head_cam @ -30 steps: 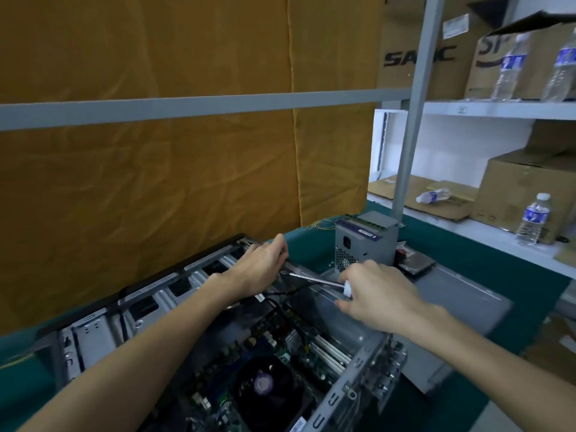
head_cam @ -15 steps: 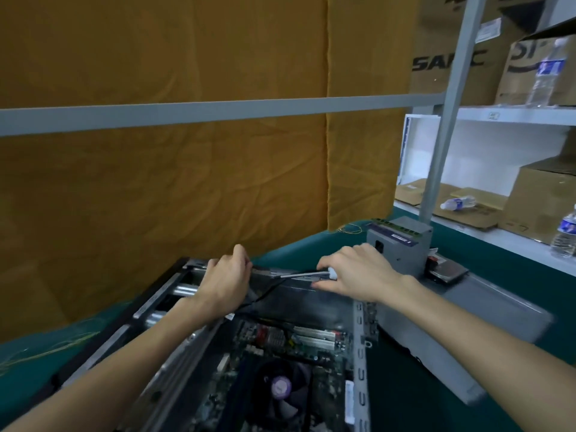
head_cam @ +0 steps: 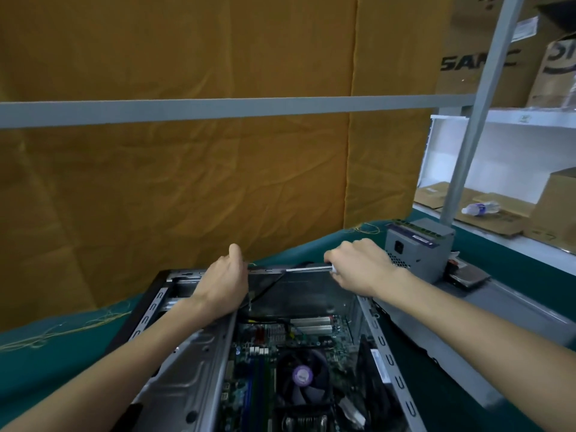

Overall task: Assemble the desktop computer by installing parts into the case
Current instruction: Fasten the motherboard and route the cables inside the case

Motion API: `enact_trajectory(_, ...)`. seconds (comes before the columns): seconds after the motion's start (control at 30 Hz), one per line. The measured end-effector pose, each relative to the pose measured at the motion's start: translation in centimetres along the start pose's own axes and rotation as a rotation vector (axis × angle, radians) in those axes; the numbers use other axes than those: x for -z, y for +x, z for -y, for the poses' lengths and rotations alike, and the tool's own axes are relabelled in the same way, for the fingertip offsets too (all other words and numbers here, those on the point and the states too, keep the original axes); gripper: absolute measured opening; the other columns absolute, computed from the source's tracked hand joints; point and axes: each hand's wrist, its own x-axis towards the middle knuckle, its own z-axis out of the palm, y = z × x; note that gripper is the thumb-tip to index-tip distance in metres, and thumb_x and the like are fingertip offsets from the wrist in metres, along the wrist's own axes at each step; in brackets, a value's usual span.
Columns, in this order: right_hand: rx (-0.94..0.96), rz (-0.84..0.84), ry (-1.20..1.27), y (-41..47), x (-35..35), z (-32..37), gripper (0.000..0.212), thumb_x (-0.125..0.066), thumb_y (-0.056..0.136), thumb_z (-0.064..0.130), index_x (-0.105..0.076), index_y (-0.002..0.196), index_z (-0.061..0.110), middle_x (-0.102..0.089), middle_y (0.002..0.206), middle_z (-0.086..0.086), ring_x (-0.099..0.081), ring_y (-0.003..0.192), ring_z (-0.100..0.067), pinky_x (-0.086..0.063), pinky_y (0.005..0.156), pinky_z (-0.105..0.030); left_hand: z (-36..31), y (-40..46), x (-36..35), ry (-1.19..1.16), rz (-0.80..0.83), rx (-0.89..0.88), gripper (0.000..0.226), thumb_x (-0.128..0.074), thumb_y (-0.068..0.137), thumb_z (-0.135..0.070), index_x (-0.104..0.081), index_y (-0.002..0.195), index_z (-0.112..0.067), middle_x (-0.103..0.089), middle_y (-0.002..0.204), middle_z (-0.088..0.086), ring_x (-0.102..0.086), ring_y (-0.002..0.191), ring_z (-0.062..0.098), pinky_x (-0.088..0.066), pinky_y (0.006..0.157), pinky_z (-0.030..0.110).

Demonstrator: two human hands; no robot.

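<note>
An open grey computer case (head_cam: 187, 369) lies on the green table, with its motherboard (head_cam: 274, 338) and a black CPU fan (head_cam: 302, 377) showing inside. My right hand (head_cam: 361, 266) grips the handle of a screwdriver (head_cam: 308, 269) whose metal shaft points left along the case's far edge. My left hand (head_cam: 224, 282) rests curled on the far rim of the case, near the shaft's tip; what its fingers hold is hidden. Black cables (head_cam: 268, 288) run below the shaft.
A grey power supply (head_cam: 417, 247) stands right of the case, with a drive (head_cam: 467, 274) beside it on a grey side panel (head_cam: 514, 307). An orange cloth hangs behind. A grey post (head_cam: 473, 120) and shelves with cardboard boxes and a water bottle (head_cam: 480, 208) stand at right.
The view has swung so the case now lies straight ahead. Both hands stay at the case's far edge, with the screwdriver shaft still lying between them.
</note>
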Motion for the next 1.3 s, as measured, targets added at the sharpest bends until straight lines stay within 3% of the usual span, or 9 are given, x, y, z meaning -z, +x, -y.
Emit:
enact_trajectory(0.23,0.080,0.075,-0.046,1.7,0.3,1.3,0.010,-0.059,0.086,0.010,-0.056,0.093,0.017,-0.067,0.092,-0.010,-0.064,0.080,-0.035,-0.033,0.062,-0.037,-0.5,-0.7,-0.2,0.131,-0.006,-0.005,0.011,-0.034,0.107,-0.007,-0.034,0.096,-0.012,-0.054,0.079,0.013,-0.047,0.069,0.035,-0.030,0.062,0.040)
enact_trajectory(0.53,0.201,-0.001,-0.078,6.1,0.3,3.0,0.021,-0.063,0.090,0.019,-0.058,0.110,0.018,-0.070,0.105,-0.008,-0.069,0.091,-0.035,-0.036,0.064,-0.037,0.3,-4.0,0.5,0.294,-0.113,0.198,0.017,-0.034,0.103,-0.004,-0.029,0.093,-0.017,-0.049,0.078,0.006,-0.040,0.070,0.030,-0.031,0.068,0.038)
enact_trajectory(0.7,0.013,-0.058,0.012,5.5,1.1,4.0,0.027,-0.066,0.096,0.026,-0.057,0.119,0.015,-0.053,0.121,-0.011,-0.068,0.082,-0.034,-0.043,0.063,-0.039,1.2,-4.7,0.5,0.328,-0.178,0.176,0.021,-0.038,0.104,-0.006,-0.029,0.088,-0.018,-0.049,0.071,0.004,-0.039,0.062,0.026,-0.028,0.061,0.037)
enact_trajectory(0.77,-0.199,-0.080,0.241,4.3,1.7,5.0,0.027,-0.070,0.092,0.023,-0.057,0.114,0.017,-0.053,0.115,-0.008,-0.067,0.083,-0.032,-0.045,0.064,-0.038,1.6,-4.1,0.5,0.196,-0.233,0.093,0.022,-0.044,0.105,-0.009,-0.034,0.087,-0.017,-0.051,0.075,0.003,-0.044,0.063,0.024,-0.031,0.058,0.036)
enact_trajectory(0.9,-0.505,0.088,1.187,1.3,3.9,5.9,0.032,-0.071,0.087,0.021,-0.046,0.107,0.020,-0.061,0.095,-0.004,-0.064,0.064,-0.016,-0.048,0.055,-0.031,0.3,-2.0,1.3,-0.362,-0.206,-0.004,0.013,-0.065,0.099,-0.021,-0.062,0.087,-0.022,-0.069,0.081,-0.006,-0.065,0.076,0.008,-0.050,0.065,0.018)
enact_trajectory(0.97,-0.537,0.160,1.608,-0.6,4.7,6.3,0.026,-0.067,0.092,0.010,-0.045,0.106,0.014,-0.060,0.090,-0.010,-0.061,0.055,-0.013,-0.052,0.055,-0.033,-1.0,-0.6,1.4,-0.681,-0.155,0.023,0.006,-0.073,0.094,-0.017,-0.072,0.088,-0.016,-0.077,0.082,0.001,-0.073,0.078,0.012,-0.059,0.075,0.026)
enact_trajectory(1.1,-0.521,0.065,1.867,-3.7,4.9,6.7,0.017,-0.062,0.099,0.006,-0.054,0.114,0.003,-0.064,0.094,-0.017,-0.061,0.058,-0.016,-0.055,0.058,-0.034,-3.4,1.3,1.4,-1.206,-0.028,0.206,0.012,-0.082,0.081,-0.019,-0.081,0.090,-0.012,-0.078,0.091,0.011,-0.075,0.085,0.016,-0.061,0.075,0.024)
enact_trajectory(1.2,-0.483,0.112,1.966,-4.8,4.9,6.3,0.018,-0.057,0.105,0.017,-0.060,0.122,0.012,-0.071,0.093,-0.013,-0.056,0.054,-0.019,-0.050,0.043,-0.030,-4.5,2.3,1.2,-1.462,0.105,0.279,0.030,-0.083,0.072,-0.021,-0.079,0.100,-0.010,-0.078,0.102,0.010,-0.075,0.098,0.019,-0.060,0.079,0.026)
enact_trajectory(1.3,-0.402,0.130,1.886,-5.3,4.9,6.0,0.020,-0.056,0.105,0.024,-0.062,0.124,0.023,-0.075,0.098,-0.009,-0.049,0.049,-0.016,-0.038,0.039,-0.024,-4.6,3.1,1.2,-1.599,0.115,0.336,0.027,-0.082,0.075,-0.024,-0.076,0.101,-0.016,-0.077,0.103,0.002,-0.073,0.098,0.013,-0.060,0.077,0.025)
